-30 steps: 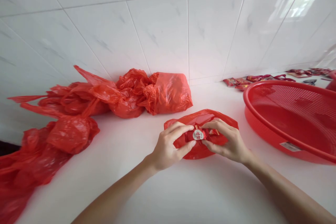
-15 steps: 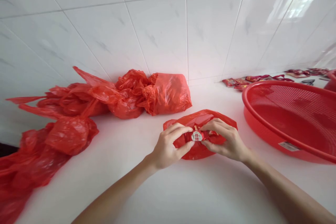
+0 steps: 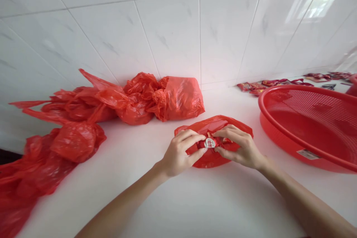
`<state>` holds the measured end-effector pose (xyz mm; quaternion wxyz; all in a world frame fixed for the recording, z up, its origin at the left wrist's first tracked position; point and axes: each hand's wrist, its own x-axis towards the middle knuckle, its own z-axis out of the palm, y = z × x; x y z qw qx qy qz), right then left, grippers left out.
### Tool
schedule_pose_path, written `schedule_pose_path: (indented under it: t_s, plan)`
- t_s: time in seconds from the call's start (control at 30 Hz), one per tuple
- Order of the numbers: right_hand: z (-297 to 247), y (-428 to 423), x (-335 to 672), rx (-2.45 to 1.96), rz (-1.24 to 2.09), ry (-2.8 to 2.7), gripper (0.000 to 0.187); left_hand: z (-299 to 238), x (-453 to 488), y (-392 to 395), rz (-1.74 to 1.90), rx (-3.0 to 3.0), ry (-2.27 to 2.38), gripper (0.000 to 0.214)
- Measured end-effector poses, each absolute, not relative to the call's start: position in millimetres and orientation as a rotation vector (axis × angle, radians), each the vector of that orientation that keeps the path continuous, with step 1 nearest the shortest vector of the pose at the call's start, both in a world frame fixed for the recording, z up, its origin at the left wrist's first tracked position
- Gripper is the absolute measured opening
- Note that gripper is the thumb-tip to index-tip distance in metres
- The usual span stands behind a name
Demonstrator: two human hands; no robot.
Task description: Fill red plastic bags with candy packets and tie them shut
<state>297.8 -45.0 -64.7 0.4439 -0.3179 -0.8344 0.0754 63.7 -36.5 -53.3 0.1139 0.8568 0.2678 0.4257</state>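
While we're working over the white counter point(image 3: 167, 204), both our hands are meeting at one small red packet point(image 3: 209, 143), the one with the round pale label facing up at us. Our left hand point(image 3: 180, 152) is pinching it from the left, thumb on the near side and fingers on the far side, so that gap's pretty narrow. Our right hand point(image 3: 242, 147) is doing the mirror image from the right, fingertips about as close together. So the packet's sitting right between the two sets of fingertips, neither hand really being nearer. Its long axis looks to be running sideways, hand to hand, though our fingers are hiding the ends, so we're not swearing to it. Underneath, a red bag point(image 3: 209, 161) is spreading out on the counter, and we're spotting another shiny piece point(image 3: 227, 140) by the right fingers. Off to our right, a basket point(image 3: 287, 143) is standing near the bag without touching it, with flat packs point(image 3: 245, 87) lying behind it by the wall point(image 3: 167, 37). Further left, bunched-up bags point(image 3: 184, 98) are lying in a row.
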Motion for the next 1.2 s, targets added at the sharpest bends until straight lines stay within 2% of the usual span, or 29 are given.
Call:
schedule_pose_path:
  t_s: [0.63, 1.2]
  plan:
    - [-66.1, -42.5, 300.7, -0.791, 0.146, -2.066, 0.021, -56.9, 62.9, -34.7, 1.272, 2.527, 0.82, 0.024]
    - [-63.7, -42.3, 300.8, -0.789, 0.142, -2.077, 0.019, -55.7, 63.5, -34.9, 1.267, 2.558, 0.843, 0.021]
